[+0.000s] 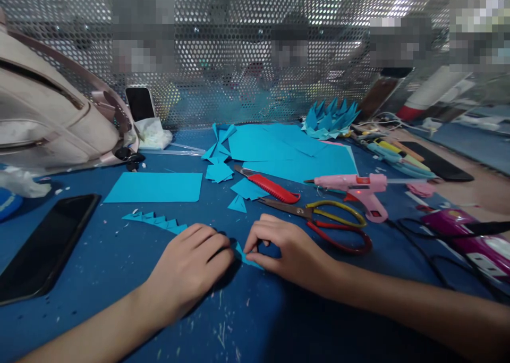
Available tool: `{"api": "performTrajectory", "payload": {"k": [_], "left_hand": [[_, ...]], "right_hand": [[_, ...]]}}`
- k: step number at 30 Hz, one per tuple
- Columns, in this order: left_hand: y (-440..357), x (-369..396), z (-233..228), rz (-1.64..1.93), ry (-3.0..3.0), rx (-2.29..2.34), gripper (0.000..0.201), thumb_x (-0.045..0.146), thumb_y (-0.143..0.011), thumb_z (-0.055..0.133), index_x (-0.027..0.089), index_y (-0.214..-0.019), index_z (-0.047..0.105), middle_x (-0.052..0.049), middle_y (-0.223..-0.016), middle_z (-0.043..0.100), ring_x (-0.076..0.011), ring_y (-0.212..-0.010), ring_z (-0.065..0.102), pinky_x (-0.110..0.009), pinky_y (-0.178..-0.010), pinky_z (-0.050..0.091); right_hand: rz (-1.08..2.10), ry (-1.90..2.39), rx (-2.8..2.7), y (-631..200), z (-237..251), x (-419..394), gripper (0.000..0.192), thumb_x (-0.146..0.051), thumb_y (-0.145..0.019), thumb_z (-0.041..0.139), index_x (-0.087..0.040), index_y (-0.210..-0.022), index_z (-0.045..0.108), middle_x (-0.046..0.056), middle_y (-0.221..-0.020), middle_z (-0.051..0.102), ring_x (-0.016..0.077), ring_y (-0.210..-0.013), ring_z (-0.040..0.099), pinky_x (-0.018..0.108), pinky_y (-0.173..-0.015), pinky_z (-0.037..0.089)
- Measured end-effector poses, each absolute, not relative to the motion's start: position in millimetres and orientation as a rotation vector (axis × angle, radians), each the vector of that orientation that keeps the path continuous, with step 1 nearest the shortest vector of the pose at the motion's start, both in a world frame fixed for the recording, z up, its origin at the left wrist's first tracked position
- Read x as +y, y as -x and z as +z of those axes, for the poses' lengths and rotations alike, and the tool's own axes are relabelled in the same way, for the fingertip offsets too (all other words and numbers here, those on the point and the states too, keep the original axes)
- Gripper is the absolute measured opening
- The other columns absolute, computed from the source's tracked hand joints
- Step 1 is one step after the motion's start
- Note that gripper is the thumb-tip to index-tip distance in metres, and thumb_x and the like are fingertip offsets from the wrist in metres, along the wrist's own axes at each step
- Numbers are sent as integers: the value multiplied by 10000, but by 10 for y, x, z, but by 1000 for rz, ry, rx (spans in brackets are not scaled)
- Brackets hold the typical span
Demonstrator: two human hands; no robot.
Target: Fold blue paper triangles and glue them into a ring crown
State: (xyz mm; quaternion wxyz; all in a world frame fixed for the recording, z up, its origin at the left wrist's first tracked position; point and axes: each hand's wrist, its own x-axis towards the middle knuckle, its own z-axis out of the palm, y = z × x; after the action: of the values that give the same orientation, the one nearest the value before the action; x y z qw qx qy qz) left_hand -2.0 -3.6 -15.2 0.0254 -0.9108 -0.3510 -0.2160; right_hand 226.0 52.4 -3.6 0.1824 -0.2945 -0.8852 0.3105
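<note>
We saw matt blue paper pieces (pixel 155 187), a scuffed matt blue surface (pixel 119 256), glossy plastic on the pink glue gun (pixel 358 185), metal-bladed scissors (pixel 319 219), and a perforated shiny metal screen (pixel 239 33).

We see a small piece of light blue paper (pixel 244 256) lying flat on the dark blue table (pixel 119 256), pinned between our two hands; only a narrow pointed sliver of it shows (the rest sits hidden under the fingers). It looks folded or cut to a triangular tip, near the table's front edge, below the scissors (pixel 322 219).
</note>
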Motion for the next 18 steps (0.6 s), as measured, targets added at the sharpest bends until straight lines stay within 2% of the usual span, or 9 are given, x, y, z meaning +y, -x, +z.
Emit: {"api": "performTrajectory", "payload": {"k": [18], "left_hand": [[19, -34, -138, -682, 2836, -1112, 167, 172, -993, 473, 145, -933, 626, -61, -867, 643, -210, -792, 551, -368, -710, 429]], "right_hand": [[961, 849, -2445, -2259, -37, 546, 83, -155, -794, 773, -189, -819, 702, -10, -800, 700, 136, -762, 558, 236, -677, 393]]}}
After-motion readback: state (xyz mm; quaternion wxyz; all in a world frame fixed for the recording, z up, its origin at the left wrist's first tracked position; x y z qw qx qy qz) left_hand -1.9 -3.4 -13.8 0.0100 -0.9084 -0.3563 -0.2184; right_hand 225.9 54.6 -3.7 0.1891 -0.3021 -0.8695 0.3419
